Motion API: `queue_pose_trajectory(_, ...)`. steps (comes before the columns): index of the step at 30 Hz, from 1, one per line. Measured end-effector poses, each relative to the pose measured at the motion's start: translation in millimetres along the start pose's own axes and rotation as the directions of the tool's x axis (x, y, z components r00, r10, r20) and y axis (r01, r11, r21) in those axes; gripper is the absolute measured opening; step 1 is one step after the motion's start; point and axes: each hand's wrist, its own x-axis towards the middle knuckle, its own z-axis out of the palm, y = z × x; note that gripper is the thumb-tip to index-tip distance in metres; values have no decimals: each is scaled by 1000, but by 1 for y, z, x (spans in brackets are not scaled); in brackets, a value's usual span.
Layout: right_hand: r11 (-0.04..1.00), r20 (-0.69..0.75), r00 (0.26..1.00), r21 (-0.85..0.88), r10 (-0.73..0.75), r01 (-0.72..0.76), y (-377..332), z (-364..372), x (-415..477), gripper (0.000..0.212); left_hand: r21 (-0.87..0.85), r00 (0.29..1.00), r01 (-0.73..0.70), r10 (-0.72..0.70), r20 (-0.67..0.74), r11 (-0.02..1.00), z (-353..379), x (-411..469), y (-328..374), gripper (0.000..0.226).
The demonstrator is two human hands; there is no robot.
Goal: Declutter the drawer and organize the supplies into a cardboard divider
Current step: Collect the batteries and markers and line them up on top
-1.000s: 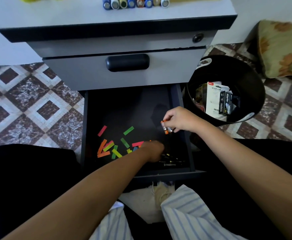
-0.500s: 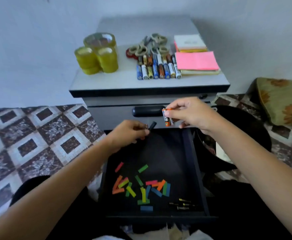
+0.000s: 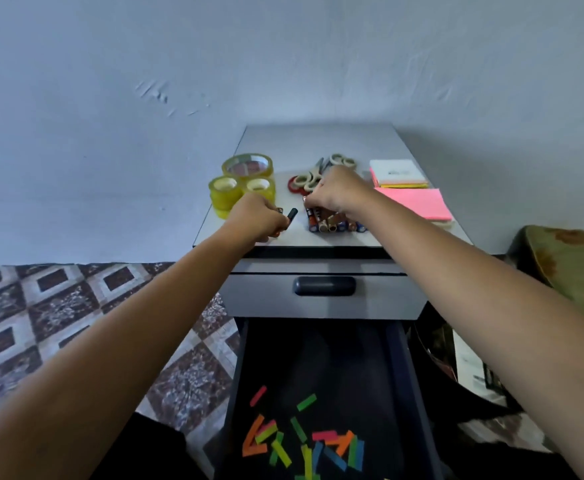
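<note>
Half behind the right hand [image 3: 339, 190], batteries [image 3: 332, 225].

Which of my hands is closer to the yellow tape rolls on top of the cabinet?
Left. Your left hand, gripping a dark cylinder, sits just in front of the tape rolls. Your right hand is farther right, curled on the batteries, beside the scissors.

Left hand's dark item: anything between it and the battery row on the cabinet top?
Nothing visible. Only bare cabinet top separates the dark item in the left hand from the battery row. The right hand holds its far end.
</note>
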Motion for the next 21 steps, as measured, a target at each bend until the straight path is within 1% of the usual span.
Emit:
queue_pose_trajectory(2,997,-7,1000,-74,11,-11,-5,4,8,21,37,1000,18,-18,-16,999,0,7,0,10)
queue_pose_trajectory(4,995,5,1000,-101,17,-16,-10,8,13,16,76,999,31,-28,-31,997,1,13,-2,18)
queue_pose_trajectory(5,992,12,1000,-127,10,-8,-12,10,15,16,97,999,31,-27,-40,995,1,15,-3,19)
queue_pose_trajectory(8,978,16,1000,-208,-4,8,-17,15,19,26,155,998,9,1,-62,988,2,15,-2,13)
queue_pose_trajectory(10,973,23,1000,-230,-2,7,-17,17,22,25,189,997,-13,27,-73,982,3,14,-2,16)
queue_pose_trajectory(12,967,27,1000,-255,3,4,-18,18,23,20,204,996,-37,53,-73,978,3,12,-3,17)
queue_pose_trajectory(15,962,19,1000,-274,-12,17,-15,18,24,29,237,993,-98,113,-47,966,1,11,-8,20)
queue_pose_trajectory(16,959,8,1000,-282,-23,24,-15,18,24,27,249,990,-122,136,-41,961,1,10,-10,25)
queue_pose_trajectory(18,955,-17,999,-294,-47,40,-13,19,25,12,293,983,-168,184,-29,941,-1,6,-13,36)
queue_pose_trajectory(19,957,-31,997,-286,-64,52,-11,20,26,10,315,977,-195,211,-18,929,-2,5,-15,37)
queue_pose_trajectory(21,961,-52,994,-265,-92,75,-5,18,27,15,333,969,-238,246,20,912,-3,3,-19,37)
